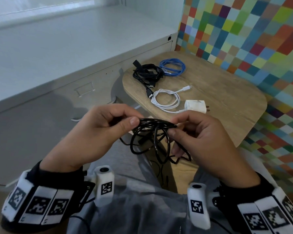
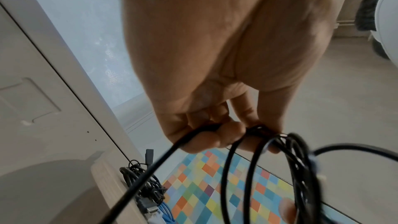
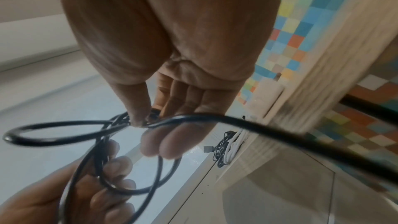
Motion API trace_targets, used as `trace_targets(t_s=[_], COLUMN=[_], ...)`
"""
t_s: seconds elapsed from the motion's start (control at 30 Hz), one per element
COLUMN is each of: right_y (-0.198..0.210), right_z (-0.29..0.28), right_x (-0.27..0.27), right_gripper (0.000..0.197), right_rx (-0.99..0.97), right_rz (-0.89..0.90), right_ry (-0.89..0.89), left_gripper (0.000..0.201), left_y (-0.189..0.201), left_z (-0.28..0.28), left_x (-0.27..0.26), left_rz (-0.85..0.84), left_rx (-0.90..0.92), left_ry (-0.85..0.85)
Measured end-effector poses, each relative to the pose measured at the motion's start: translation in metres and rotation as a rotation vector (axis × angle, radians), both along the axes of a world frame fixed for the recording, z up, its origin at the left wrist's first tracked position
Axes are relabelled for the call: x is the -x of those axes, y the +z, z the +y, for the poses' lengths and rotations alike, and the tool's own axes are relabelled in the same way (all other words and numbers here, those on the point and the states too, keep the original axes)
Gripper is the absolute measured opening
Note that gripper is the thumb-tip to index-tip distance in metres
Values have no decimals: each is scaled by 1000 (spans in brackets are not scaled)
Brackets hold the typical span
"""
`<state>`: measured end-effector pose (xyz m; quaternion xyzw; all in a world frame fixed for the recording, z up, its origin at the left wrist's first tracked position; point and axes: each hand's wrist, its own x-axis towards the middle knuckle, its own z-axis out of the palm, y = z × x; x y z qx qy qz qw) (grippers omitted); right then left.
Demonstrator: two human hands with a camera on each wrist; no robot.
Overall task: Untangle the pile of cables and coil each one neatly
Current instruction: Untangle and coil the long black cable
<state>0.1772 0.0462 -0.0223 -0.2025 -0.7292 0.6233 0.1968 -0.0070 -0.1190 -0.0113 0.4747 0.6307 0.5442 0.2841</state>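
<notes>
1. Wrist bands with printed markers sit closest to the head camera at 7 and 5 o'clock; just beyond them both hands hold one black cable (image 1: 152, 137) in the air over the lap, short of the bench (image 1: 227, 102).
2. Left hand (image 1: 98, 132): thumb and fingers pinch the gathered top of the loops. Right hand (image 1: 200, 137): thumb and forefinger pinch the same bundle from the 3 o'clock side, other fingers loosely curled under it.
3. Key relation: the pinched top runs 9 to 3 o'clock between the two hands, loops hang toward 6 o'clock below both. Loose tail looks nearer the right hand, so I'd guess that hand feeds the next wrap while the left holds the coil.
4. Coil is uneven, loops crossing; judged partway done.
5. On the bench at 12 o'clock: black bundle (image 1: 145, 73), blue coil (image 1: 172, 67) beside it, white cable (image 1: 166, 100) with white charger (image 1: 195, 106) nearer. All look already coiled.
6. Left wrist view shows a strand leaving the left hand's fist toward 7 o'clock, hidden in the head view. Right wrist view shows a strand crossing the right hand's fingers (image 3: 163, 144) and running off at 4 o'clock, plus the left hand's fingers threaded inside the loops.
</notes>
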Motion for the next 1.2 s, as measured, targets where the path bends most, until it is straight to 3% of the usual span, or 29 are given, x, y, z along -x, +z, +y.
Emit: trace_targets(t_s=[0.1, 0.4, 0.57, 0.73, 0.93, 1.1, 1.2], right_y=[-3, -1, 1, -1, -2, -3, -3], right_z=[-2, -1, 0, 3, 2, 4, 4], right_x=[2, -1, -2, -4, -2, -5, -5], right_gripper=[28, 14, 15, 15, 44, 20, 8], right_rx=[-53, -253, -148, -61, 34, -10, 4], right_rz=[-25, -50, -59, -36, 55, -47, -21], right_ry=[-11, -41, -11, -53, -85, -72, -67], left_gripper=[25, 26, 33, 22, 28, 16, 17], left_y=[1, 3, 11, 10, 8, 4, 3], left_z=[0, -3, 3, 4, 7, 4, 6], left_x=[1, 1, -14, -18, -19, -8, -6], left_rz=[-60, -50, 125, 247, 267, 156, 64], left_rx=[14, 73, 92, 133, 130, -70, -108], left_ry=[21, 44, 44, 64, 173, 354, 373])
